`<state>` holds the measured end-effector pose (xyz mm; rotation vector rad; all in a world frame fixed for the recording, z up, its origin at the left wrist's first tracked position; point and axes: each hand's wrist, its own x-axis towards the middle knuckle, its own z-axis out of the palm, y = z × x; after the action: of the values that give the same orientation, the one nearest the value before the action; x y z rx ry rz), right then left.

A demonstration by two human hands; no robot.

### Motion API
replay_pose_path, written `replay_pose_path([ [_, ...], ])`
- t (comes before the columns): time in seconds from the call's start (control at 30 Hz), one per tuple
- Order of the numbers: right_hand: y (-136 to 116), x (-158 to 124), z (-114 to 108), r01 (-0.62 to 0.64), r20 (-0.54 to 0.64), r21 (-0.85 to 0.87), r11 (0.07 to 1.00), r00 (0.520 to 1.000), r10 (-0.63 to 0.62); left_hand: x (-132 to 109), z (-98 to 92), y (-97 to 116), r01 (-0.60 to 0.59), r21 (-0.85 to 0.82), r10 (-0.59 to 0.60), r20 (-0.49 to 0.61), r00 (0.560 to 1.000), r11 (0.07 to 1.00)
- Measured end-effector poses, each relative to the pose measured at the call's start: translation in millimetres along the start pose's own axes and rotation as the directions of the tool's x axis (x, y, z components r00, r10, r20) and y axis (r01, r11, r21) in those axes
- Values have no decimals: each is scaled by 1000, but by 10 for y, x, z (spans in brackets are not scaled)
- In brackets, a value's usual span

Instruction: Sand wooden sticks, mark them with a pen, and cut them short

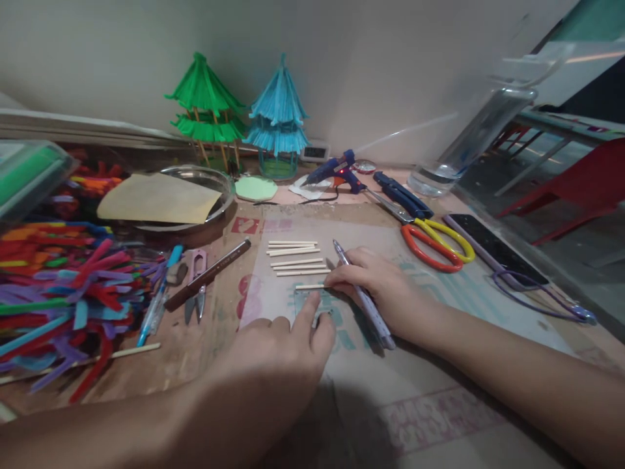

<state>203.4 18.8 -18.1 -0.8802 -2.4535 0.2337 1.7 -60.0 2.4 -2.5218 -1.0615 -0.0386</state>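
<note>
My right hand (371, 280) is closed around a purple patterned pen (364, 296), its tip pointing away from me. The thumb and index fingertips of that hand are at the right end of a short wooden stick (308, 286). Just below this stick lies a small clear ruler-like strip (299, 301), partly hidden. My left hand (288, 345) stretches its index finger onto the strip, thumb apart and other fingers bent, gripping nothing. Several similar short wooden sticks (297, 264) lie in a stack of rows beyond the hands.
Colourful pipe cleaners (58, 293) are heaped at left, beside a brown marker (209, 273) and small scissors (198, 296). Behind stand green (208, 98) and blue (279, 111) tiered models and a glue gun (336, 172). Large scissors (430, 244), a phone (493, 251) and a bottle (469, 143) are at right.
</note>
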Motion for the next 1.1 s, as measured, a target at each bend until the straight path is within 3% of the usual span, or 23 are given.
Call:
replay_pose_path([
  [0.27,8,-5,18,14,15,4,1000,1000,-15,60,-37,-10,18,7,-18,-70,997,1000],
  [0.57,-15,1,24,-12,8,66,998,1000,12,82,-21,18,57,-31,-55,55,997,998],
  [1.1,-16,-2,22,-49,37,71,996,998,46,73,0,4,-17,-82,33,190,981,996],
])
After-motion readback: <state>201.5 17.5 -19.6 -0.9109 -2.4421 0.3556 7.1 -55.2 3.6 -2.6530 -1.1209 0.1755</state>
